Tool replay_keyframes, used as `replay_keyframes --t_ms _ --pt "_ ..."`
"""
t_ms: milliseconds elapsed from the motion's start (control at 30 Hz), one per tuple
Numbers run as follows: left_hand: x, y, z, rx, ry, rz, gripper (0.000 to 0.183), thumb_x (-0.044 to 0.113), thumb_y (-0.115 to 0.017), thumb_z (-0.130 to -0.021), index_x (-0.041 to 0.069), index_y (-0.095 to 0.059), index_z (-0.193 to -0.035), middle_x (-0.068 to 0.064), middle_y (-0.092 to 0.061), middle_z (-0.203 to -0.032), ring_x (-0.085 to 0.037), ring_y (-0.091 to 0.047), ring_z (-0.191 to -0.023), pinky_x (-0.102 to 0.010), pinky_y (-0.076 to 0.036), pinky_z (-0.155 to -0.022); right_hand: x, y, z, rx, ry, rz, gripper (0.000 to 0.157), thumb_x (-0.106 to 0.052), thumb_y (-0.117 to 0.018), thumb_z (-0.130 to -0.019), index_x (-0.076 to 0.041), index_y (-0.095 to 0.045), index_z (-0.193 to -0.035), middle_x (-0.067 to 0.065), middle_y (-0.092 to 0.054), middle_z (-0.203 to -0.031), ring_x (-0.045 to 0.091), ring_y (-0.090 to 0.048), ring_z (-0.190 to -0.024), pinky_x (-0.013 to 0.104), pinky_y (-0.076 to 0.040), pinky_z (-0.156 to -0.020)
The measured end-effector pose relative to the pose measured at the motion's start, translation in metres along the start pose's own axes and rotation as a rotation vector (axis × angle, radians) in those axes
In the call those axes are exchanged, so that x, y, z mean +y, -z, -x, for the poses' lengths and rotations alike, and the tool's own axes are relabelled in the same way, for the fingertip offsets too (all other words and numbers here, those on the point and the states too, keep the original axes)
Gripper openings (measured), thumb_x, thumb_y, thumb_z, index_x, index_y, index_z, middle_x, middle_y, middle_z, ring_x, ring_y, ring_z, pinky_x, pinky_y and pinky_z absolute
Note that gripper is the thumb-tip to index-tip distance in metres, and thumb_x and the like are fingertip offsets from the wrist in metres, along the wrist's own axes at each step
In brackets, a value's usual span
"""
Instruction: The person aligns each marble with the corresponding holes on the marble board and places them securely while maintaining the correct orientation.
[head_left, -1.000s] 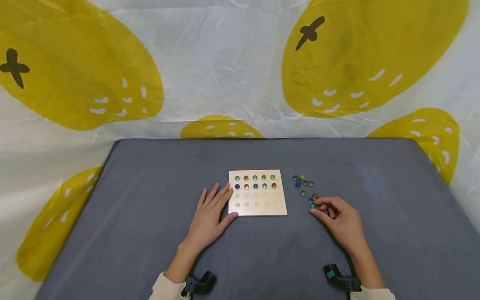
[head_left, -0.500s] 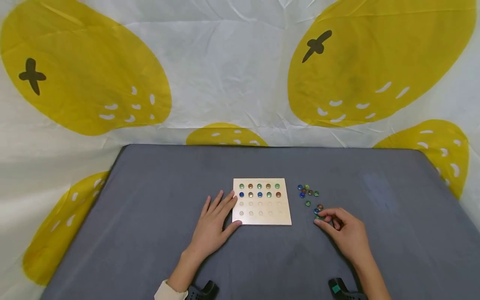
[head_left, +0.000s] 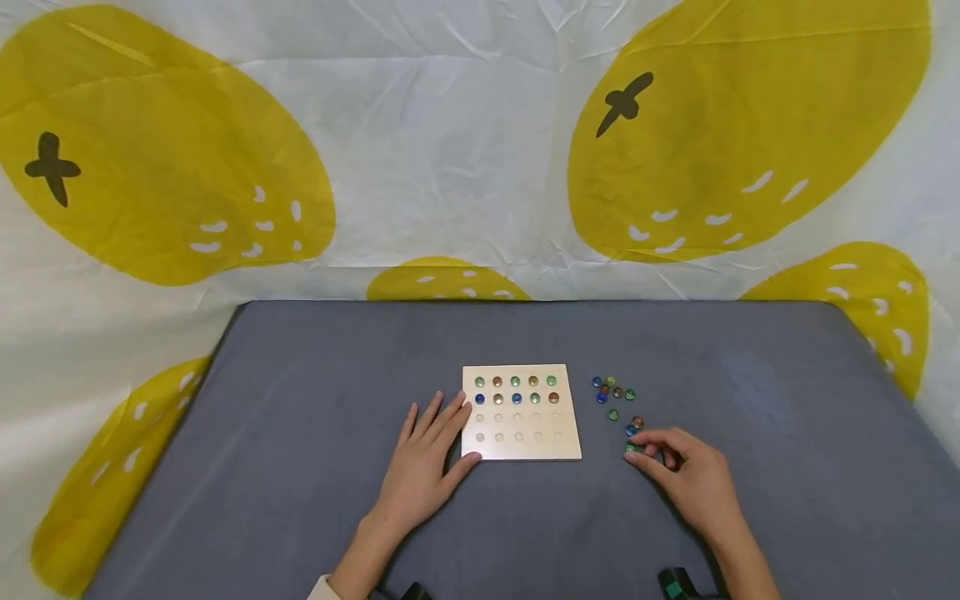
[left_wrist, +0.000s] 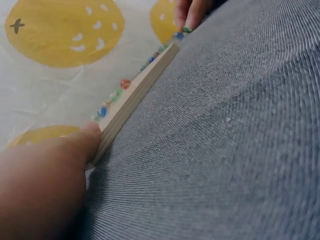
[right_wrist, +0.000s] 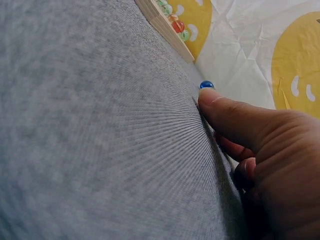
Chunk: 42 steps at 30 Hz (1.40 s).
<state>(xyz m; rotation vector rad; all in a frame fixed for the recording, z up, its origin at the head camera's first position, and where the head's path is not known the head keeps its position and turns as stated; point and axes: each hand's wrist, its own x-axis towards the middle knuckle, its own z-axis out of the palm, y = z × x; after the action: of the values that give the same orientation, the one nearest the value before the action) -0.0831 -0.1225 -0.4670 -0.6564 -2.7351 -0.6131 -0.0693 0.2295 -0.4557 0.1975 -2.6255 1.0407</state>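
A pale wooden board (head_left: 530, 450) lies on the grey cloth. Glass marbles fill its two far rows; bare round hollows show in the two near rows. My left hand (head_left: 420, 479) rests flat at the board's left edge, fingers spread, with fingertips and thumb touching its border. To the right of the board, my right hand (head_left: 693, 479) pinches a green marble (head_left: 631, 447) between thumb and forefinger, low at the cloth. Just beyond those fingertips sit a blue marble (head_left: 631, 430) and a brown one (head_left: 637, 422). In the right wrist view the thumb hides the green marble.
A lone green marble (head_left: 613, 414) lies between the board and the right hand. Farther back is a loose cluster of several marbles, among them a blue marble (head_left: 597, 382). A white curtain (head_left: 450, 150) with yellow fruit shapes hangs behind the table (head_left: 337, 358).
The head view has shifted, so the whole scene sits lower in it. Both hands keep their places, the right fingers staying at the green marble.
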Motion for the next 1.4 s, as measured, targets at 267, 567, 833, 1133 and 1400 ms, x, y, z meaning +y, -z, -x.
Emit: replay_keyframes --t_ms 267,567,833,1133,1400 --pt "0.002 -0.003 0.002 0.007 -0.002 -0.009 0.062 0.049 -0.055 -0.094 0.015 -0.044 -0.145 0.000 -0.037 -0.151 -0.030 -0.029 -0.139 -0.056 -0.018 -0.111 0.004 0.000 0.005 0.003 0.005 -0.004 0.021 -0.010 -0.084 -0.071 -0.021 -0.073 -0.085 -0.015 -0.055 -0.070 0.002 -0.042 -0.058 0.015 -0.033 -0.050" --pt "-0.001 0.002 0.002 -0.007 0.019 -0.006 0.063 0.047 -0.057 -0.093 0.016 -0.042 -0.146 0.002 -0.034 -0.152 -0.027 -0.025 -0.141 -0.054 -0.015 -0.112 -0.005 -0.003 0.003 0.034 -0.014 -0.040 0.020 -0.011 -0.083 -0.073 -0.020 -0.072 -0.087 -0.012 -0.055 -0.070 0.004 -0.043 -0.056 0.017 -0.034 -0.050" --pt "0.001 0.000 0.002 -0.008 0.012 -0.006 0.063 0.048 -0.056 -0.093 0.016 -0.043 -0.146 0.001 -0.035 -0.152 -0.028 -0.026 -0.141 -0.054 -0.015 -0.112 -0.011 -0.002 0.003 0.060 -0.098 -0.099 0.015 -0.013 -0.080 -0.078 -0.016 -0.071 -0.090 -0.007 -0.059 -0.072 0.006 -0.044 -0.055 0.020 -0.036 -0.049" --pt "0.001 -0.002 0.004 -0.015 0.019 -0.011 0.063 0.048 -0.055 -0.094 0.016 -0.042 -0.146 0.001 -0.035 -0.152 -0.028 -0.026 -0.141 -0.055 -0.015 -0.112 -0.024 -0.005 -0.001 0.041 -0.115 -0.138 0.014 -0.017 -0.079 -0.081 -0.018 -0.071 -0.092 -0.006 -0.060 -0.075 0.007 -0.045 -0.055 0.020 -0.037 -0.048" --pt "0.001 -0.001 0.003 -0.012 0.017 -0.023 0.063 0.050 -0.054 -0.094 0.017 -0.042 -0.147 0.002 -0.033 -0.153 -0.028 -0.025 -0.141 -0.054 -0.015 -0.112 -0.038 -0.011 -0.008 0.025 -0.076 -0.177 0.014 -0.015 -0.079 -0.080 -0.017 -0.072 -0.092 -0.006 -0.060 -0.075 0.009 -0.045 -0.056 0.020 -0.036 -0.047"
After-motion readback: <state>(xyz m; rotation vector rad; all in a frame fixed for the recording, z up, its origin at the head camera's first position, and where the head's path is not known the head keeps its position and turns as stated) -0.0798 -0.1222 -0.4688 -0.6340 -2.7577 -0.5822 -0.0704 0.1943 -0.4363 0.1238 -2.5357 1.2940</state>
